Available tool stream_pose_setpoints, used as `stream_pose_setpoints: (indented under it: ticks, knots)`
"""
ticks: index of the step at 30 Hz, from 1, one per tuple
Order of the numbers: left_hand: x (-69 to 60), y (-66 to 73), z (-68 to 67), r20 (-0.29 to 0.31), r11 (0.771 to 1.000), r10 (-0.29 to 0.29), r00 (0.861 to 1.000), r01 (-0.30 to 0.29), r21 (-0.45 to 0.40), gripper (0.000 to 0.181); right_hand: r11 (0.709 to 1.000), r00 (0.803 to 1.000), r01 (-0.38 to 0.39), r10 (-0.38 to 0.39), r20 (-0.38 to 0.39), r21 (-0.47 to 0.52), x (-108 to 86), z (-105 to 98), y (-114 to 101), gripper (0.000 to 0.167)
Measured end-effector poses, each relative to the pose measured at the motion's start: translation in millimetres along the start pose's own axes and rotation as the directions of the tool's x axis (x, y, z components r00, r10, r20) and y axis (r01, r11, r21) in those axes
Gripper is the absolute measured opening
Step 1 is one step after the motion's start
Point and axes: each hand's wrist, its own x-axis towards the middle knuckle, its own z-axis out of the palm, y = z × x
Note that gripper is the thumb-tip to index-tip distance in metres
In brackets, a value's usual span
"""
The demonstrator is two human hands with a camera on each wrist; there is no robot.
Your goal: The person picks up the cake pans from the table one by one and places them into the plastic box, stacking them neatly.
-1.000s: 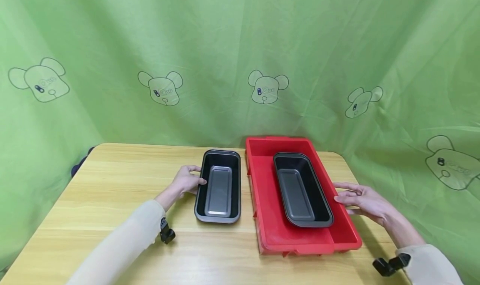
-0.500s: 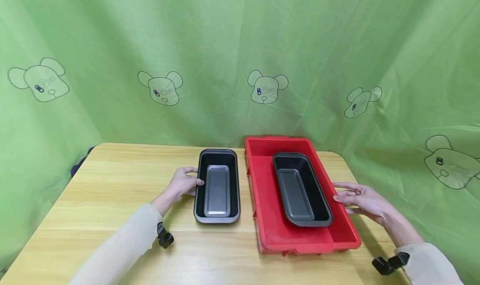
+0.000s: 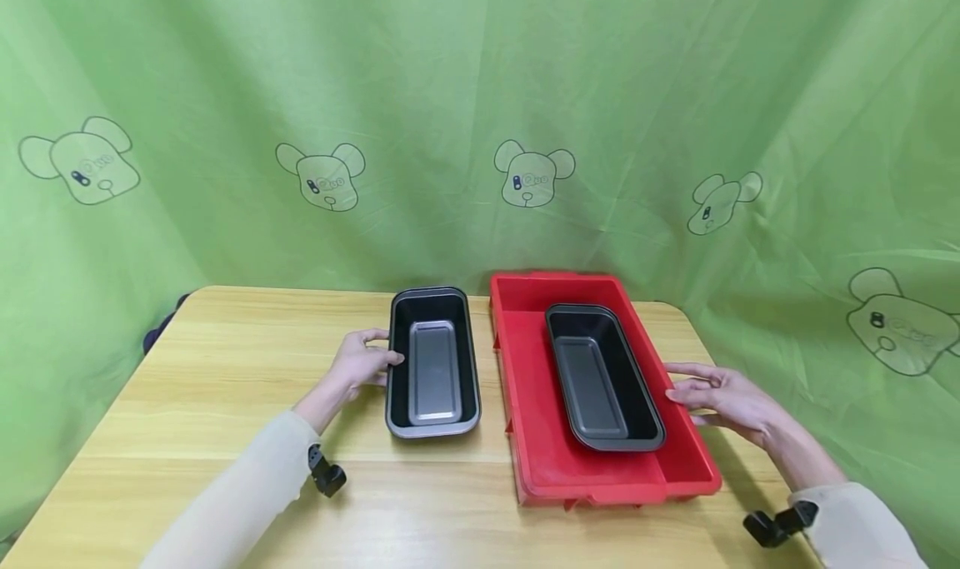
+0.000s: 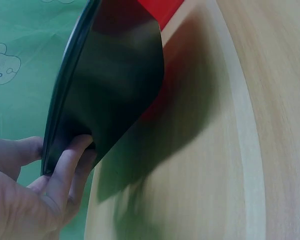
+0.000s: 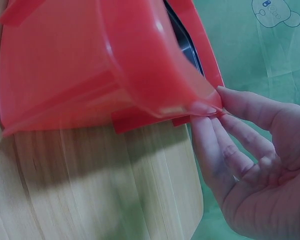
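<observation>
My left hand (image 3: 358, 361) pinches the left rim of a dark loaf pan (image 3: 433, 377), thumb over the rim and fingers against the outer wall. In the left wrist view, that loaf pan (image 4: 115, 75) hangs above the table with its shadow below, fingers (image 4: 65, 170) on its outside. A second dark loaf pan (image 3: 600, 381) lies inside a red plastic tray (image 3: 528, 469), slightly slanted. On the tray's right side, my right hand (image 3: 731, 402) holds the rim. The right wrist view shows the thumb on the red rim (image 5: 217, 95) and fingertips (image 5: 202, 109) under it.
The wooden table (image 3: 247, 369) bears the tray on its right half. Behind it hangs a green curtain (image 3: 420, 119) printed with bear heads. Black wrist cameras (image 3: 327, 471) sit on both sleeves. A dark object (image 3: 161, 327) shows past the table's left edge.
The left hand and its loaf pan have shifted slightly left, and the pan's far end now stands higher. The right hand, red tray and second pan have hardly moved.
</observation>
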Motion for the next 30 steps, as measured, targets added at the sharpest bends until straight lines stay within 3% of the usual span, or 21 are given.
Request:
stream_pose_setpoints:
  ticks: [20, 30]
  knots:
    - [-8.9, 16.9, 2.8, 0.007, 0.999, 0.021, 1.000, -0.020, -0.041, 0.062, 1.000, 1.000, -0.001, 0.001, -0.017, -0.027, -0.5, -0.5, 0.5, 0.042]
    - [-12.6, 31.6, 8.9, 0.000, 0.999, 0.039, 0.999, -0.039, -0.031, 0.061, 1.000, 1.000, -0.008, 0.007, -0.024, -0.029, -0.5, -0.4, -0.5, 0.040]
